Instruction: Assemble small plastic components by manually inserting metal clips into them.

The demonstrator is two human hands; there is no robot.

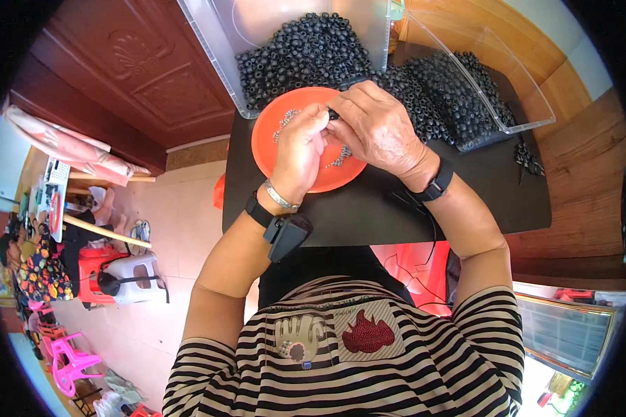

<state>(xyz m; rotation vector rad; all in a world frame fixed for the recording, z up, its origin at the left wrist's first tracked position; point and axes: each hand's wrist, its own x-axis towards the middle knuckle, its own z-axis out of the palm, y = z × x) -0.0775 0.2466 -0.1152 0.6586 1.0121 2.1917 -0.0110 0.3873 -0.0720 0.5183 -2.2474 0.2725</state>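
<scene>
My left hand [300, 149] and my right hand [377, 128] meet over an orange plate [264, 147]. Their fingertips pinch a small black round part [332, 114], mostly hidden by the fingers. Small silver metal pieces [283, 124] lie scattered on the plate, some half covered by my hands. Behind the plate, a clear plastic bin [219, 52] lies with its open side facing me, and a heap of black ring-shaped parts [313, 55] spills from it onto the dark table [396, 215].
At the right, a second clear bin [535, 104] holds more black parts. A small dark cluster [527, 160] sits near the table's right edge. A thin black cable [435, 229] hangs off the front. Another person [45, 264] sits far left, by a pink stool [71, 363].
</scene>
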